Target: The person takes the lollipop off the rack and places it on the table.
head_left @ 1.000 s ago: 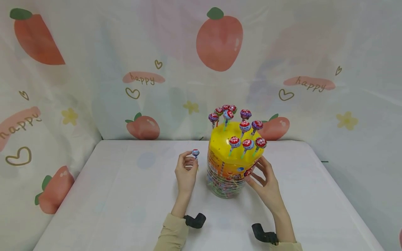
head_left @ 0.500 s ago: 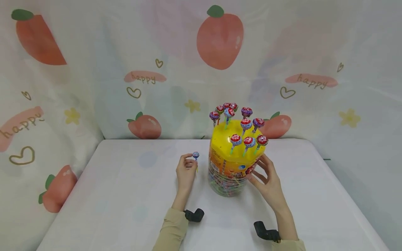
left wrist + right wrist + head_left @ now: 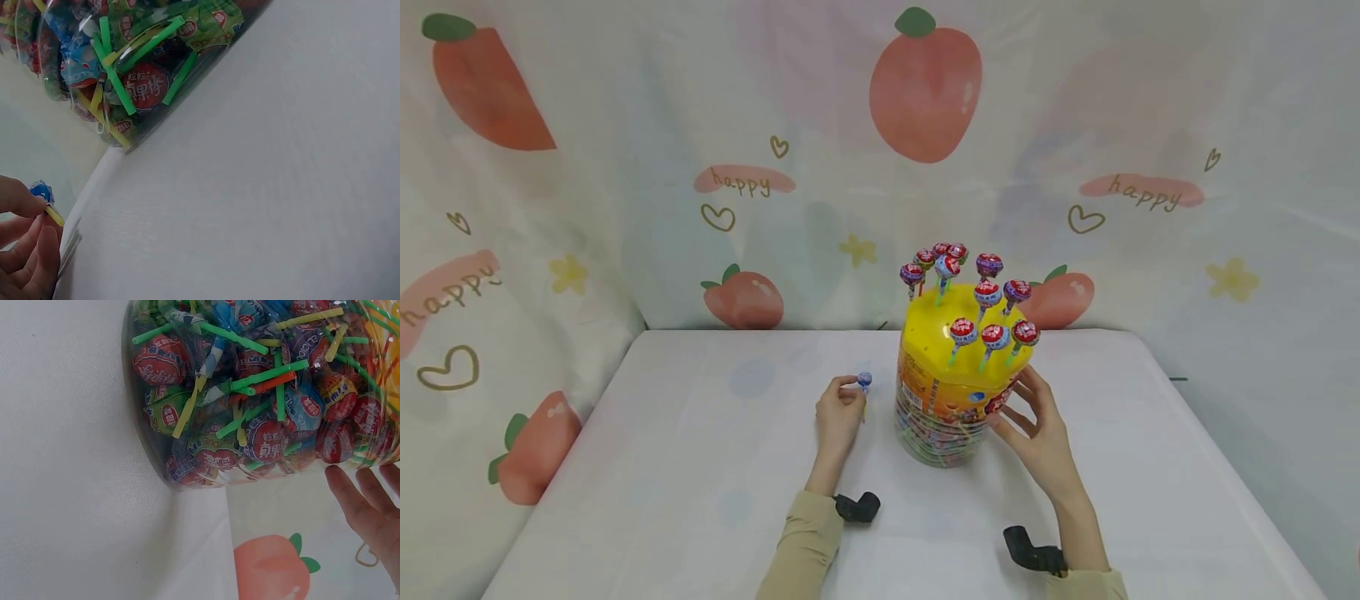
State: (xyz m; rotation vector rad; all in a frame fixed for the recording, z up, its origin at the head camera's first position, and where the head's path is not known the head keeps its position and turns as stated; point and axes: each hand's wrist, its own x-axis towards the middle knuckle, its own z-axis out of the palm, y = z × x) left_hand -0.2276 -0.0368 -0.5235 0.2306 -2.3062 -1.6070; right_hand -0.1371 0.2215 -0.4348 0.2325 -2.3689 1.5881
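Between thumb and fingertips my left hand [image 3: 838, 417] pinches a blue-wrapped lollipop [image 3: 864, 380], head up, left of a big clear candy jar [image 3: 940, 433]. Its yellow stick [image 3: 55, 216] shows below the fingers in the left wrist view. The jar has a yellow lid [image 3: 936, 333] with several wrapped lollipops standing in it by their sticks, and more lie inside. At the jar's right side is my right hand [image 3: 1043, 442], thumb toward the front and fingers farther back. Those fingers are spread and nearly straight in the right wrist view, fingertips [image 3: 336, 474] at the jar wall.
The jar stands on a white-covered table [image 3: 700, 467], right of its middle. Behind the table hangs a cloth backdrop [image 3: 820, 92] printed with peaches, hearts and flowers. Each wrist wears a black camera mount [image 3: 859, 507].
My left hand has sunk a little toward the table with the lollipop and drifted slightly left, away from the jar. The right hand stays at the jar, and the head view has shifted slightly.
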